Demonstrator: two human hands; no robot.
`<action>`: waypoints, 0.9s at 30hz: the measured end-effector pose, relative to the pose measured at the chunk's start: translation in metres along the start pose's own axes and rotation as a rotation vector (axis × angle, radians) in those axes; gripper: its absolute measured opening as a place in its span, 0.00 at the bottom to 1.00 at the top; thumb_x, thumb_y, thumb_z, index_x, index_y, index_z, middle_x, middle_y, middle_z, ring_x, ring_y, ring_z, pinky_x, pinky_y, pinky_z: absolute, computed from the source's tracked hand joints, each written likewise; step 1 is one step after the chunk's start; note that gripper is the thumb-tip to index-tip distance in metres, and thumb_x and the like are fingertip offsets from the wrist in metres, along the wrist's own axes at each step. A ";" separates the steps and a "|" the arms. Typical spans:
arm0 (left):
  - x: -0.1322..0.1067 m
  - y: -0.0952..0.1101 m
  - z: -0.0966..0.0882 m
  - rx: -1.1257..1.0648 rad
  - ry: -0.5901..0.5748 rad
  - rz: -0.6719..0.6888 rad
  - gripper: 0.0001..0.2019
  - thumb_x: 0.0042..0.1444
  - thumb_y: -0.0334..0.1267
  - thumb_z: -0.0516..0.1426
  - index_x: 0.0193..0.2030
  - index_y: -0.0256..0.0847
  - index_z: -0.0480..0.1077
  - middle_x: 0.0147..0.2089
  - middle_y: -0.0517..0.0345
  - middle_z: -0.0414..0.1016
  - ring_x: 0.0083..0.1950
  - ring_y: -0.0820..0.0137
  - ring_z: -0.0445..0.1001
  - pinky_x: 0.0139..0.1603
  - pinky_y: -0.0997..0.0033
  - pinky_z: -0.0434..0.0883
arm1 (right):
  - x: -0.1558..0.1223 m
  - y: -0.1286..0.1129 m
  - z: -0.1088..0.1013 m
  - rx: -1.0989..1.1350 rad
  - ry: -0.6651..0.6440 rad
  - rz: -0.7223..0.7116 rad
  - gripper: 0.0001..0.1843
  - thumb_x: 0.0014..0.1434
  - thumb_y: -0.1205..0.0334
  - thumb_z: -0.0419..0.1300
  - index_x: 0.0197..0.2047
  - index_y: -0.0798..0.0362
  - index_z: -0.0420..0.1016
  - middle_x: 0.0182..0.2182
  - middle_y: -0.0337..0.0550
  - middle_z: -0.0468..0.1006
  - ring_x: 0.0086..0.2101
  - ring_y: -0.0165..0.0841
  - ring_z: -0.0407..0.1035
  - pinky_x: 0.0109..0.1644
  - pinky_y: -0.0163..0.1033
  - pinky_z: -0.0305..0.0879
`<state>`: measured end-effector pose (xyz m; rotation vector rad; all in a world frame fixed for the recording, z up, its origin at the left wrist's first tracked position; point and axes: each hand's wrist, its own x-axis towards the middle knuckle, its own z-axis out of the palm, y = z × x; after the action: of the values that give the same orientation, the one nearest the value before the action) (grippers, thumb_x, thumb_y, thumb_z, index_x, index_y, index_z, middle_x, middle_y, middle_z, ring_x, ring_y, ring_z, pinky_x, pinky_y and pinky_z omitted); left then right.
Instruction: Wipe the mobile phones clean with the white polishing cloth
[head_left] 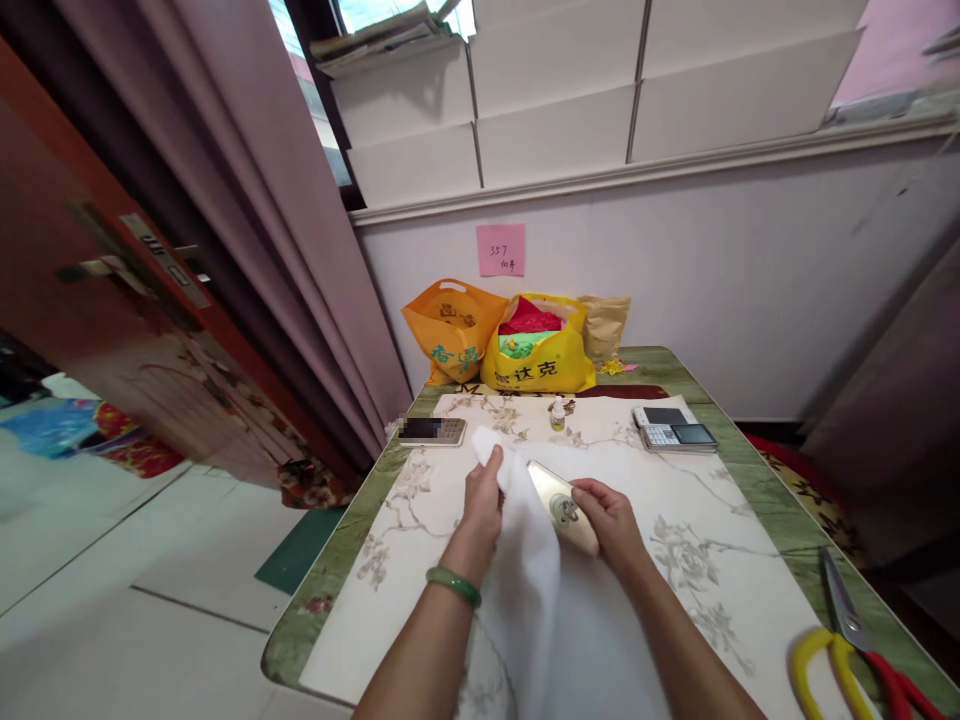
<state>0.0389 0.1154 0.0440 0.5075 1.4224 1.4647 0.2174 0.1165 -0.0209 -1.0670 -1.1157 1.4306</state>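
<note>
At the middle of the tabletop [300,610], a gold phone [559,530] lies tilted beside a white cloth [536,570], and the step in hand appears to be working the two together; the next move seems to call for a firm hold on the phone and slack in the cloth. At nine o'clock from the phone, the left hand [484,495] is closed, thumb pressing the cloth, while at three the right hand [611,515] pinches the phone's edge, fingers barely parted.

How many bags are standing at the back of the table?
3: an orange bag on the left, a yellow bag in the middle, a brown bag on the right. More might be hidden inside or behind.
</note>
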 end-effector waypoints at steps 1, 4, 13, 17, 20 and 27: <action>0.002 0.002 -0.001 0.012 -0.014 0.010 0.26 0.45 0.58 0.63 0.39 0.34 0.70 0.21 0.64 0.68 0.20 0.75 0.64 0.23 0.75 0.63 | 0.001 0.000 -0.003 -0.011 -0.035 0.009 0.20 0.51 0.45 0.65 0.37 0.53 0.78 0.27 0.41 0.78 0.26 0.34 0.68 0.30 0.36 0.62; 0.005 0.006 -0.004 0.122 -0.294 0.007 0.25 0.42 0.53 0.66 0.39 0.33 0.73 0.26 0.57 0.74 0.25 0.72 0.69 0.28 0.73 0.67 | 0.003 -0.001 -0.006 -0.056 -0.131 -0.003 0.19 0.52 0.45 0.64 0.37 0.54 0.79 0.28 0.42 0.79 0.28 0.35 0.69 0.32 0.37 0.63; 0.007 -0.015 0.006 0.367 -0.413 0.114 0.23 0.34 0.39 0.70 0.39 0.33 0.75 0.33 0.52 0.78 0.31 0.68 0.72 0.31 0.72 0.68 | 0.004 0.004 -0.002 -0.066 -0.020 -0.072 0.18 0.50 0.47 0.66 0.35 0.53 0.80 0.28 0.41 0.79 0.29 0.35 0.70 0.36 0.38 0.66; 0.009 -0.029 0.015 0.351 -0.231 0.295 0.17 0.41 0.44 0.67 0.35 0.34 0.76 0.31 0.55 0.77 0.32 0.68 0.71 0.33 0.73 0.68 | 0.003 0.001 0.001 -0.027 0.018 -0.039 0.18 0.48 0.47 0.67 0.34 0.54 0.79 0.27 0.41 0.78 0.28 0.35 0.69 0.34 0.38 0.66; 0.013 -0.034 0.016 0.292 -0.027 0.297 0.15 0.47 0.48 0.63 0.33 0.36 0.75 0.30 0.56 0.75 0.34 0.67 0.72 0.37 0.72 0.67 | -0.001 -0.002 0.006 -0.064 0.037 -0.004 0.19 0.47 0.46 0.67 0.34 0.53 0.79 0.25 0.40 0.78 0.26 0.36 0.69 0.31 0.38 0.65; 0.003 -0.044 0.010 0.027 0.073 0.011 0.32 0.54 0.65 0.50 0.45 0.35 0.73 0.39 0.43 0.78 0.41 0.58 0.76 0.41 0.63 0.71 | -0.004 0.001 0.014 -0.080 0.202 -0.096 0.21 0.53 0.44 0.62 0.38 0.54 0.77 0.31 0.43 0.78 0.31 0.37 0.70 0.35 0.38 0.66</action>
<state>0.0615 0.1154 0.0049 0.4833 1.5012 1.4872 0.2043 0.1111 -0.0188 -1.1716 -1.0701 1.1834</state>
